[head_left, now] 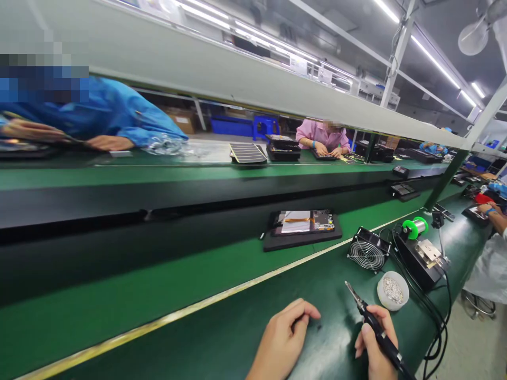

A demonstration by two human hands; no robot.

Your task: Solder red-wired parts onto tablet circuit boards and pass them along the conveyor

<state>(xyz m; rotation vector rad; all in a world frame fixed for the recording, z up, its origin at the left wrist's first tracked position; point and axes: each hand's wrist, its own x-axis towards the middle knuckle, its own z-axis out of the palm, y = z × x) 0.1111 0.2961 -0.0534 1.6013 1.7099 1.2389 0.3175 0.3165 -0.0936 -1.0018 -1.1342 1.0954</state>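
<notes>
My right hand (376,343) is closed around a black soldering iron (372,324), its metal tip pointing up and left over the green bench. My left hand (283,338) rests on the bench beside it, fingers curled loosely with the thumb against the forefinger, and nothing shows in it. Beyond my hands, an opened tablet (307,222) with its circuit board exposed lies on a black tray (301,240) on the conveyor belt.
A small black fan (368,250), a white dish of solder bits (392,290), a solder station with a green spool (415,228) and cables stand at the right. Across the line, people in blue (114,113) and pink (322,137) work. Another person's arm (493,216) is at far right.
</notes>
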